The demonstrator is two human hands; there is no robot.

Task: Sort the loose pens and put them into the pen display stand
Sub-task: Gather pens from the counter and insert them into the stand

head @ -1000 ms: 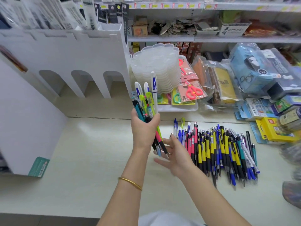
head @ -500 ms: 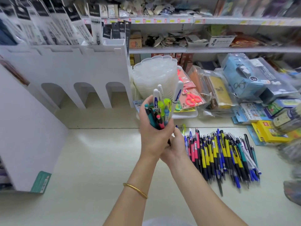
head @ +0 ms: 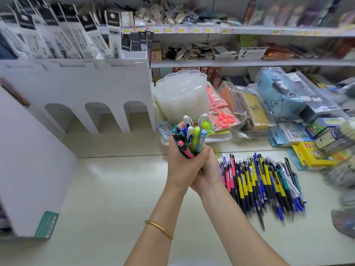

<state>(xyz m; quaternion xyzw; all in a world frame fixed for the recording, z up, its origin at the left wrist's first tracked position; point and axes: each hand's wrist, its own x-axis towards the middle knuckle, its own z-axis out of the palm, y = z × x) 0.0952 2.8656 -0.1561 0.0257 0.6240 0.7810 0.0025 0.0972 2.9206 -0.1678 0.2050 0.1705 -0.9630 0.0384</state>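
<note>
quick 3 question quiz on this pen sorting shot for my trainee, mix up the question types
1. True or false: the pen bundle is lying flat.
2. Which wrist wears the gold bracelet? A) left B) right
3. Fill in: the loose pens lie on the counter at the person's ___ side.
Key: 1 false, the left hand and right hand hold it upright; 2 A; 3 right.

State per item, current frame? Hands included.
left hand: grips pen bundle
right hand: clasps bundle beside left hand
pen bundle: upright, off the counter
loose pens: lying side by side on counter
display stand: upright, untouched
clear trays: stacked
</note>
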